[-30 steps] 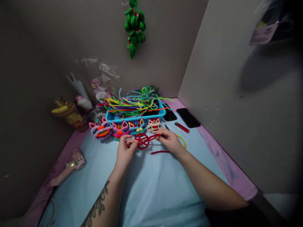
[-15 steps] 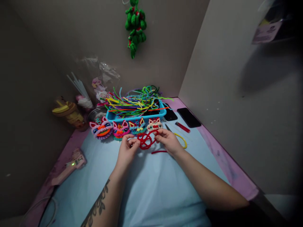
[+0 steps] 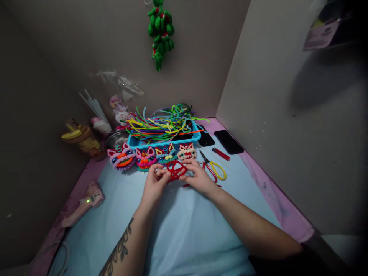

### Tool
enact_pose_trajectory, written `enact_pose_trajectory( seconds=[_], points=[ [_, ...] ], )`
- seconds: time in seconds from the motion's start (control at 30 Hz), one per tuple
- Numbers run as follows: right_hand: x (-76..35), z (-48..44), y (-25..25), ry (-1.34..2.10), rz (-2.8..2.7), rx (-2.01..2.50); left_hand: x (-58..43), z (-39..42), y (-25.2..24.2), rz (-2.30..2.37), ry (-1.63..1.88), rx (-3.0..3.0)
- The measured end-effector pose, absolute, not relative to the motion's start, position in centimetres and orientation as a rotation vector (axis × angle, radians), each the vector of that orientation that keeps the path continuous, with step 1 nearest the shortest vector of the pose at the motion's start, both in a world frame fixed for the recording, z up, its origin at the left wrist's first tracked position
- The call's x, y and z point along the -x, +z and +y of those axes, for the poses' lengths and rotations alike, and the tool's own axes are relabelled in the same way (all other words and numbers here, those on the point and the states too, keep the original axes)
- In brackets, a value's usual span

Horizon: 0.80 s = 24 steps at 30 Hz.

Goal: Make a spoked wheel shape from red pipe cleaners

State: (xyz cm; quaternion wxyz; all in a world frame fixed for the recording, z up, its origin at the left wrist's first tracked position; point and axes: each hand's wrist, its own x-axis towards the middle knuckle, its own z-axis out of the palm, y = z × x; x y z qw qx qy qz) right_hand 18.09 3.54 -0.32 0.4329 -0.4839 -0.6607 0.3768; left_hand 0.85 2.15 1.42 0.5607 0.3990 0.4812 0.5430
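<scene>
Between my two hands hangs a looped, woven piece of red pipe cleaner (image 3: pixel 176 171). My left hand (image 3: pixel 155 181) pinches its left side between thumb and fingers. From the right, my right hand (image 3: pixel 197 177) grips the other edge, thumb below and fingers above. Below my right hand a straight red pipe cleaner (image 3: pixel 186 186) lies on the blue cloth, partly covered by that hand. Scissors (image 3: pixel 213 167) with one red and one yellow handle lie just right of my right hand. Colourful lion-like heads (image 3: pixel 146 158) stand in a row behind my hands.
A blue basket (image 3: pixel 163 146) full of coloured pipe cleaners stands at the back. Two phones (image 3: pixel 229 142) and a red lighter (image 3: pixel 221 154) lie at the right. A pink glue gun (image 3: pixel 87 205) rests on the left, near a yellow-brown cup (image 3: pixel 82 138). Green decorations (image 3: pixel 161 32) hang above.
My right hand has moved left toward my left hand, and the red loops are drawn closer together. More of the scissors and the straight red pipe cleaner's right end now show.
</scene>
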Motion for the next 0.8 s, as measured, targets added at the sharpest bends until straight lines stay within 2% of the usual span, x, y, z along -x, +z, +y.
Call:
enact_pose_trajectory(
  seconds=[0.23, 0.53, 0.8],
  points=[
    [-18.8, 3.5, 0.1, 0.618, -1.626, 1.19, -0.7, 2.3, 1.3, 1.184, 1.287, -0.935],
    [-18.7, 3.2, 0.4, 0.713, -1.599, 1.125, -1.1, 2.0, 1.3, 1.152, 1.249, -0.954],
    [-18.2, 2.9, 0.5, 0.505, -1.717, 1.061, -1.2, 1.9, 1.2, 1.13, 1.251, -0.928]
  ],
)
